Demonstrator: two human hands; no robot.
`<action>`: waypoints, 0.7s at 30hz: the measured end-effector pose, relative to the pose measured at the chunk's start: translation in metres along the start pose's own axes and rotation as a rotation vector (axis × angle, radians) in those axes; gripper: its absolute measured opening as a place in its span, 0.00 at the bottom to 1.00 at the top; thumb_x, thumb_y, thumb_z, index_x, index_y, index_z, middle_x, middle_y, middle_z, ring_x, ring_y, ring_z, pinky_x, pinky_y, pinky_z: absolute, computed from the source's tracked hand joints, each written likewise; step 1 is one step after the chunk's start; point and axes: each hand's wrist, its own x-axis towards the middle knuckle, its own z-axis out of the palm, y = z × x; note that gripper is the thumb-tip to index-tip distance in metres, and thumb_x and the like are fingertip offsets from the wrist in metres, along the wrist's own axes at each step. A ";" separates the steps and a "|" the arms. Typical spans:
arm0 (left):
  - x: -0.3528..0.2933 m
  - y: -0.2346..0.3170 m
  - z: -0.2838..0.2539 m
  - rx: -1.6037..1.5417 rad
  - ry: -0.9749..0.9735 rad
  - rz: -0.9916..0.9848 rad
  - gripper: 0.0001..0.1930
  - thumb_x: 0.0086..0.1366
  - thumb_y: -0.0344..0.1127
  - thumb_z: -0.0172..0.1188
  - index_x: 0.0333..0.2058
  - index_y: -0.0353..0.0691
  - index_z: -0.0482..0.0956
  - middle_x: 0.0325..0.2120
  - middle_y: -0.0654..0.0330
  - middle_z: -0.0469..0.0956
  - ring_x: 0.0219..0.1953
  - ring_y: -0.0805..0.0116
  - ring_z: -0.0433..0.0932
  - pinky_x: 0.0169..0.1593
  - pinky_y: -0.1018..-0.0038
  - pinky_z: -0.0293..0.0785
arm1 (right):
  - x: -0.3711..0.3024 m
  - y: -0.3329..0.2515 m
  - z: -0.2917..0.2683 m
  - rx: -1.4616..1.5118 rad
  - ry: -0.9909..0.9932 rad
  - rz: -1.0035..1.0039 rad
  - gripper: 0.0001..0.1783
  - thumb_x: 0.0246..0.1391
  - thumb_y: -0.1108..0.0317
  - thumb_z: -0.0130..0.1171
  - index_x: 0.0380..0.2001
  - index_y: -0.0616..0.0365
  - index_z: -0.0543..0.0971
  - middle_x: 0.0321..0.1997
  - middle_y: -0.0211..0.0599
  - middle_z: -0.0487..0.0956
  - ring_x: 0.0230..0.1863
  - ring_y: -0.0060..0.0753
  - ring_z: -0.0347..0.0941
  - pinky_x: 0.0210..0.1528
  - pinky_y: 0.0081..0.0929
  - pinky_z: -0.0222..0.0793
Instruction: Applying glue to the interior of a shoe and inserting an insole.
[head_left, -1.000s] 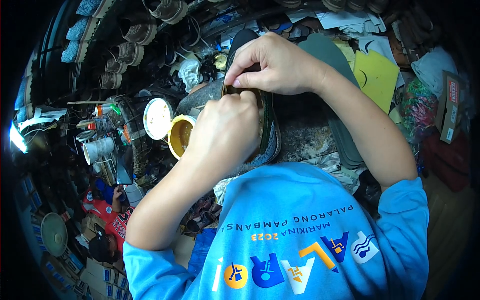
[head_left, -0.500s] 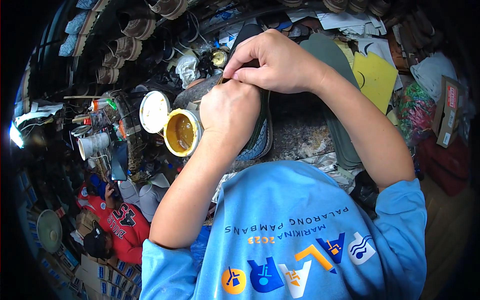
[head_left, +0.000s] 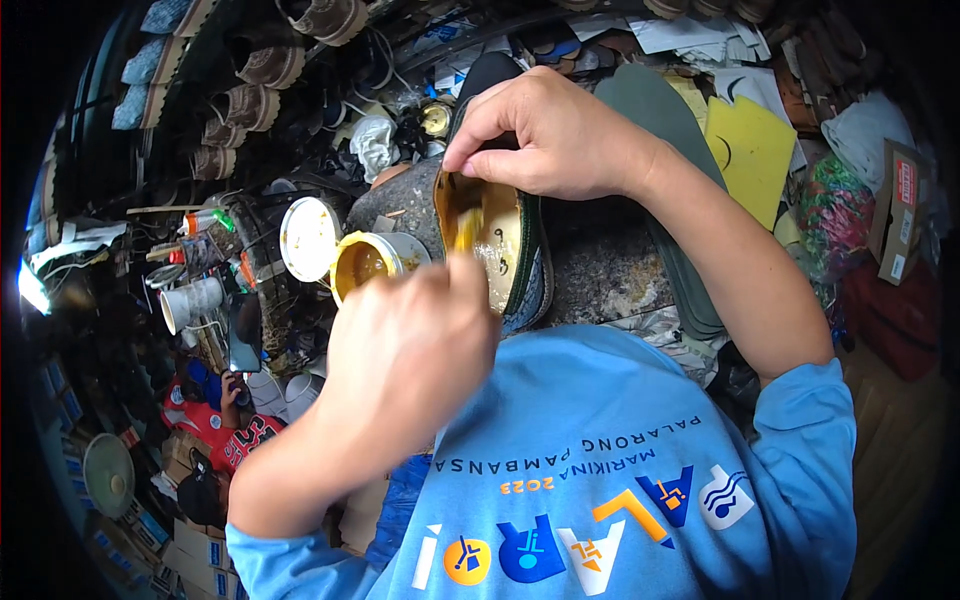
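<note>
A shoe [head_left: 505, 245] with a patterned blue-grey side lies before me, its opening up and its pale insole wet and shiny, with dark marks on it. My right hand [head_left: 550, 135] pinches the rim of the shoe's upper between thumb and fingers, holding it aside. Smeared by motion, my left hand [head_left: 412, 335] is closed around a brush [head_left: 467, 232], whose yellow-coated end is inside the shoe; the handle is mostly hidden by the fingers. Just left of the shoe stands a white tub [head_left: 402, 252] of amber paste, partly behind my left hand. Its round lid [head_left: 309, 238] leans beside it.
Dark green sole-shaped sheets [head_left: 655, 120] are stacked right of the shoe, by a yellow sheet [head_left: 750, 155]. Brown shoes [head_left: 265, 60] line a rack at upper left. A white mug [head_left: 192, 303] stands among tools at left. A person in red [head_left: 205, 425] sits at lower left.
My left hand has moved down and left from the shoe's rim, uncovering the insole and the brush. The right hand stays at the rim, slightly lower.
</note>
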 end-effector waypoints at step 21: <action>-0.160 -0.123 0.038 -1.900 0.807 -0.019 0.16 0.72 0.35 0.53 0.49 0.26 0.74 0.14 0.59 0.70 0.12 0.78 0.61 0.18 0.81 0.59 | -0.005 -0.006 -0.013 -0.041 0.026 -0.232 0.12 0.46 0.84 0.64 0.35 0.62 0.88 0.36 0.39 0.87 0.38 0.37 0.84 0.41 0.31 0.80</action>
